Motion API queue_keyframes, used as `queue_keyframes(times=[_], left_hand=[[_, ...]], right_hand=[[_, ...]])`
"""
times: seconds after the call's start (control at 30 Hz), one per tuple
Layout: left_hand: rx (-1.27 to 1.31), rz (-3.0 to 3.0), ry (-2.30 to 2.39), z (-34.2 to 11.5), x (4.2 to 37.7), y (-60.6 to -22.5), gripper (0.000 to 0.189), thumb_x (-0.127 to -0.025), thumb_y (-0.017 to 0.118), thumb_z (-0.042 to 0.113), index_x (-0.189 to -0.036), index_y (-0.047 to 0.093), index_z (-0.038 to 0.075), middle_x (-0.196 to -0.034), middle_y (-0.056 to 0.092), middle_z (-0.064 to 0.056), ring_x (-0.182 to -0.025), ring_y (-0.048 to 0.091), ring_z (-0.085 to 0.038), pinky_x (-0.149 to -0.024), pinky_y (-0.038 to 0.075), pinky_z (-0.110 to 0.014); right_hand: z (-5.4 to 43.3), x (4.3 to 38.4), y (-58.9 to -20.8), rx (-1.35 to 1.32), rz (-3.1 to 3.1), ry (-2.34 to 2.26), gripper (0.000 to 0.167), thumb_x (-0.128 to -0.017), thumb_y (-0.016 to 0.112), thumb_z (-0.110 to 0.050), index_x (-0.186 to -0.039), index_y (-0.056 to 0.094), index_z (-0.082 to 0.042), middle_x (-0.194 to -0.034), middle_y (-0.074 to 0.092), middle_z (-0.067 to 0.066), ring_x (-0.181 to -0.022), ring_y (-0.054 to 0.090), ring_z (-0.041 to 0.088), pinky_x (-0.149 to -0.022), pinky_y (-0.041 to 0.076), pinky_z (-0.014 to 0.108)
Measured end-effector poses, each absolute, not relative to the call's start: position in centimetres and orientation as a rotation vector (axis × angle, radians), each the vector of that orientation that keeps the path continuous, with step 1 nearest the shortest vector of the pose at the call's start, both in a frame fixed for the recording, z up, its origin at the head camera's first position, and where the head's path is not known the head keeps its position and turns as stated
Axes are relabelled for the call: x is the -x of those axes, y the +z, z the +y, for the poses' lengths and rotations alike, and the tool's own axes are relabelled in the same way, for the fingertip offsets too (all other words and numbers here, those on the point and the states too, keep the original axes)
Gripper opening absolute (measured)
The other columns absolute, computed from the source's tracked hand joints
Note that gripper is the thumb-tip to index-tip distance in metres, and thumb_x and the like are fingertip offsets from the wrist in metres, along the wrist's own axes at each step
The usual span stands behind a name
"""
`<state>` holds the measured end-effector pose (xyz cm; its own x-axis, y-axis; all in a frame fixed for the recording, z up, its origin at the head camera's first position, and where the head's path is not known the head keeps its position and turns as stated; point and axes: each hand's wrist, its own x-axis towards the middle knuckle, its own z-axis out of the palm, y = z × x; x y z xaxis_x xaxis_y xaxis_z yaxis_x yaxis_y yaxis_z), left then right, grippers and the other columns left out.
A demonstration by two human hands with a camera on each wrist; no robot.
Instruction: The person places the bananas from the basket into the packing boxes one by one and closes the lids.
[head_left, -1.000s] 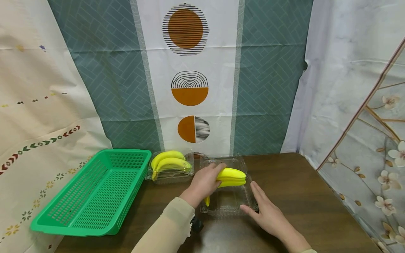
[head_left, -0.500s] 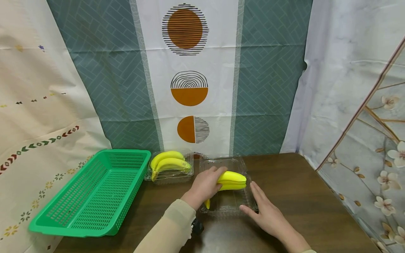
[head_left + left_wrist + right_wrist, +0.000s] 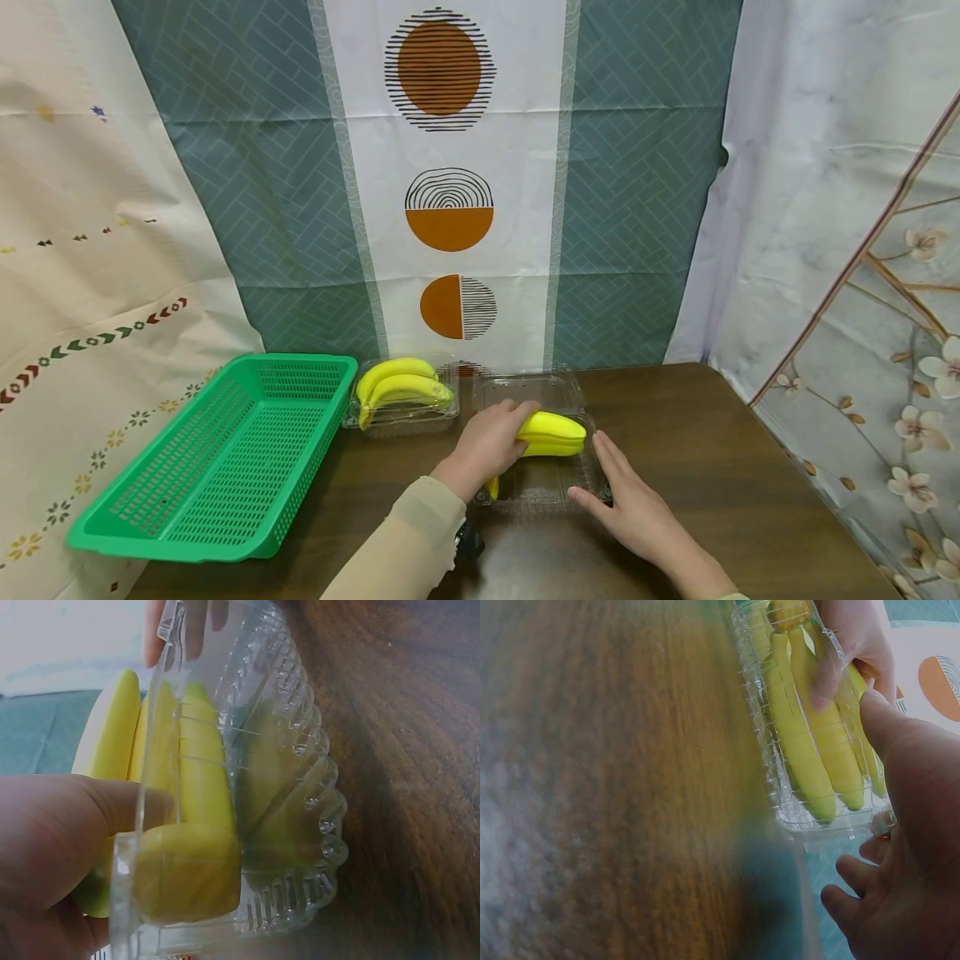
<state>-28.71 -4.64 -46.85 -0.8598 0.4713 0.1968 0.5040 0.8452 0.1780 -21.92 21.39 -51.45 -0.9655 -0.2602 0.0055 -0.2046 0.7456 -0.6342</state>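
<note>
My left hand (image 3: 491, 446) grips a bunch of yellow bananas (image 3: 553, 435) near its stem end. The bunch lies low inside an open clear plastic clamshell box (image 3: 551, 493), and its stem (image 3: 187, 874) shows through the wall in the left wrist view. My right hand (image 3: 633, 504) is at the box's right side, fingers straight and thumb spread toward the front rim. In the right wrist view several bananas (image 3: 804, 735) show through the clear wall, with the left hand's thumb reaching inside. The box's lid (image 3: 528, 387) is folded back behind it.
A second clear box (image 3: 442, 421) with bananas (image 3: 405, 387) stands at the back, left of the first. Farther left is a green plastic basket (image 3: 281, 500). A fabric backdrop (image 3: 637, 208) hangs behind the brown table (image 3: 697, 450).
My left hand has lowered slightly toward me with the banana bunch, bringing it deeper into the box. The right hand has stayed at the box's side.
</note>
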Motion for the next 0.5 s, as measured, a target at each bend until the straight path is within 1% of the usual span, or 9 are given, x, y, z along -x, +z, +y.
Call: queue_keyframes(times=[0.5], left_hand=[[0.793,-2.836,-0.295,-4.58,28.43,-46.93,0.061,-0.099,0.087,0.022,-0.155,0.06,0.022,-0.124,0.072,-0.003,-0.11,0.066,-0.022,-0.091,0.061,-0.04]], right_hand=[[21.33,21.92,-51.45,0.396,2.887,-1.012,0.106,-0.105,0.063,-0.069,-0.179,0.011,-0.015,-0.185,0.01,0.013,-0.158,0.038,0.049,-0.112,0.041,0.078]])
